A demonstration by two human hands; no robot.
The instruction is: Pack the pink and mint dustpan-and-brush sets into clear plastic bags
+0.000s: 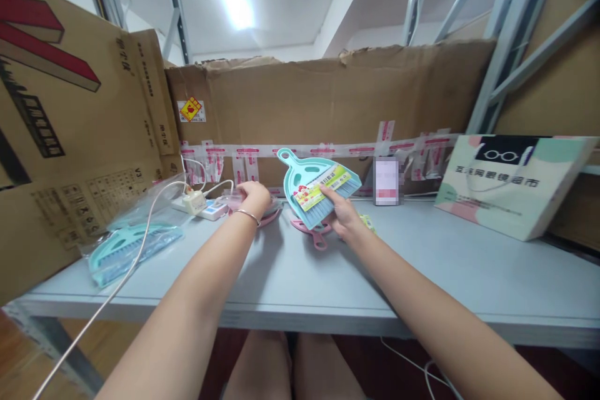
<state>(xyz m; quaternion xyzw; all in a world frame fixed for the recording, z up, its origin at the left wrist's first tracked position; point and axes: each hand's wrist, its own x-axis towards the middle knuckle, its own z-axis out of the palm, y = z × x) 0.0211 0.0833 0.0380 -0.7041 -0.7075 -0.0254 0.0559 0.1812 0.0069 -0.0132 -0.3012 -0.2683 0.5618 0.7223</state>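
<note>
My right hand (341, 212) grips a teal mini dustpan-and-brush set (315, 186) with a yellow label, tilted up above the grey table (300, 275). Under it lies a pink dustpan set (315, 235). My left hand (253, 195) reaches to the back of the table, fingers curled over a pinkish plastic item (234, 201) beside another pink dustpan (270, 217). What the left fingers hold is unclear.
A bagged teal dustpan set (131, 249) lies at the left. A white power strip (200, 206) with cables sits at the back. Cardboard walls (328, 100) ring the table. A printed paper bag (510, 181) leans at the right. A small blurred box (387, 181) stands behind.
</note>
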